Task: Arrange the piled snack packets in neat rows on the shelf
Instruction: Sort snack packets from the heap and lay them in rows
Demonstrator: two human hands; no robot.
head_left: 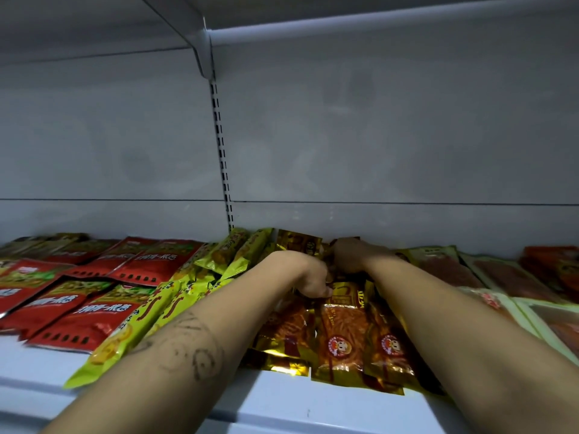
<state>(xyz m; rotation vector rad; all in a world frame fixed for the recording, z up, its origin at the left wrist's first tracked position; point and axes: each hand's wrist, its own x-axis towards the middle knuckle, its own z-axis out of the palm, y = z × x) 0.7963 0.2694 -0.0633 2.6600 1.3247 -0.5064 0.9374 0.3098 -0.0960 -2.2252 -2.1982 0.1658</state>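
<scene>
Gold-and-orange snack packets [340,336] lie overlapped in the middle of the white shelf [282,399]. Both my arms reach over them toward the back wall. My left hand [313,275] is closed on the top edge of one gold packet [346,292]. My right hand [352,255] grips another gold packet [297,242] that stands tilted against the back. Yellow-green packets [147,321] lie in a loose pile just left of my left forearm.
Red packets [78,305] lie in rows at the left. Pale green packets with a reddish window [501,277] sit at the right. An upper shelf [344,14] hangs overhead, held by a bracket and a slotted upright [222,151].
</scene>
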